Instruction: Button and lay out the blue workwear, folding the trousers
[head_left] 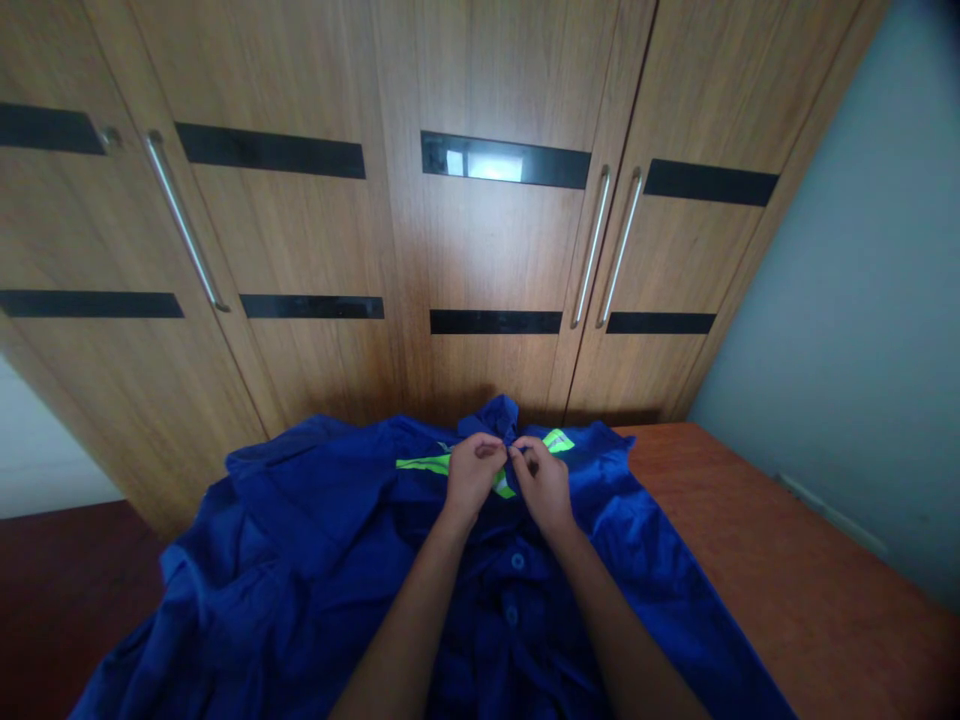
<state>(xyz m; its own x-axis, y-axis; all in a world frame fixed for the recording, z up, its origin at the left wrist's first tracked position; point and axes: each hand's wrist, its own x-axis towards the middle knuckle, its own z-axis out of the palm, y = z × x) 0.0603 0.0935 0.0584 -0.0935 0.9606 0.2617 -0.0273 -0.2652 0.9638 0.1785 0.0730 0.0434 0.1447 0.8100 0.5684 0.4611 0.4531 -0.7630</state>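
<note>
A blue work jacket [315, 540] with bright yellow-green strips lies spread out, its collar [499, 412] toward the wardrobe. Just below that collar, my left hand [474, 472] pinches the front edge of the fabric. My right hand [541, 476] pinches the same edge from the other side, and the fingertips of both hands nearly meet. Whatever small part sits between the fingertips is hidden. Further down the front, a blue button [517, 562] and another button [511, 615] show between my forearms.
A wooden wardrobe [480, 250] with dark strips and long metal handles stands right behind the jacket. The reddish-brown surface [750, 520] under the jacket shows on the right. A pale wall [847, 350] rises at the right side.
</note>
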